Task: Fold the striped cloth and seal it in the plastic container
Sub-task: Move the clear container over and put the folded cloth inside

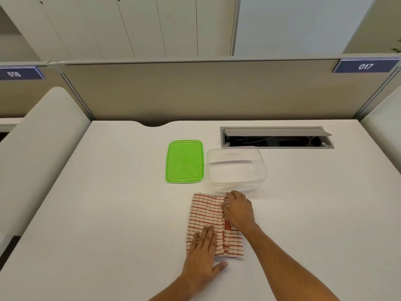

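Observation:
The red-and-white striped cloth [206, 213] lies folded into a long rectangle on the white desk [108, 203], near its front. My left hand [202, 253] lies flat on the cloth's near left part, fingers straight. My right hand [238, 208] rests on the far right edge with its fingers curled round a fold of the cloth. Just beyond the cloth stands the clear plastic container [236, 168], open and with nothing in it. Its green lid [184, 161] lies flat on the desk to the left of it.
A grey cable hatch [276, 137] with its flap raised is set into the desk behind the container. A beige partition [195, 92] closes off the back, and padded white dividers [36, 153] stand at both sides.

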